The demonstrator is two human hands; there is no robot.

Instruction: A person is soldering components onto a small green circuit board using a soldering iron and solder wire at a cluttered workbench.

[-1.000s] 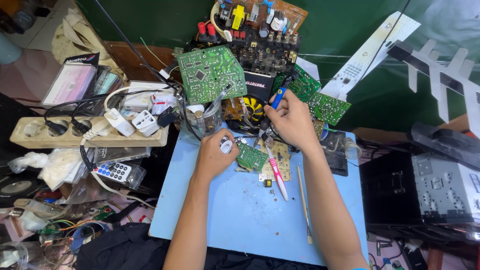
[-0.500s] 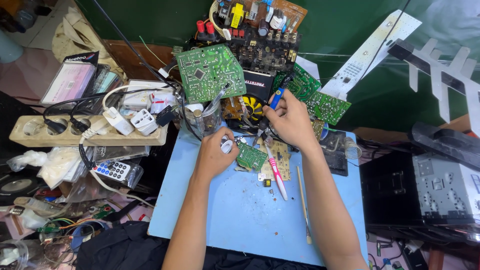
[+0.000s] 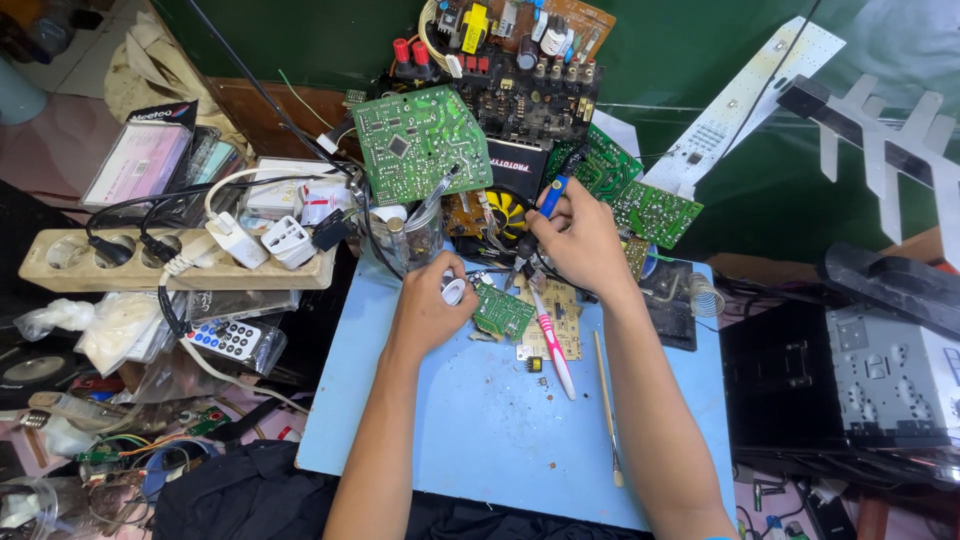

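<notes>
Fingers of the right hand (image 3: pixel 580 240) grip a blue-handled soldering iron (image 3: pixel 548 200) over a small green circuit board (image 3: pixel 503 311) on the blue table (image 3: pixel 500 420); the left hand (image 3: pixel 430 310) pinches a white solder spool (image 3: pixel 453 291) beside it.

A small green circuit board (image 3: pixel 503 311) lies flat on the blue mat (image 3: pixel 480 420), beside a blue-handled soldering iron (image 3: pixel 545 205).

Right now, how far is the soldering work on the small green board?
Done: the small green board lies on the blue mat, with the pink toothbrush and thin brush laid beside it. In hand: the right hand holds the blue-handled soldering iron tip-down near the board, while the left hand holds a small white object at the board's edge. Left: finished joints cannot be judged; too small.
</notes>
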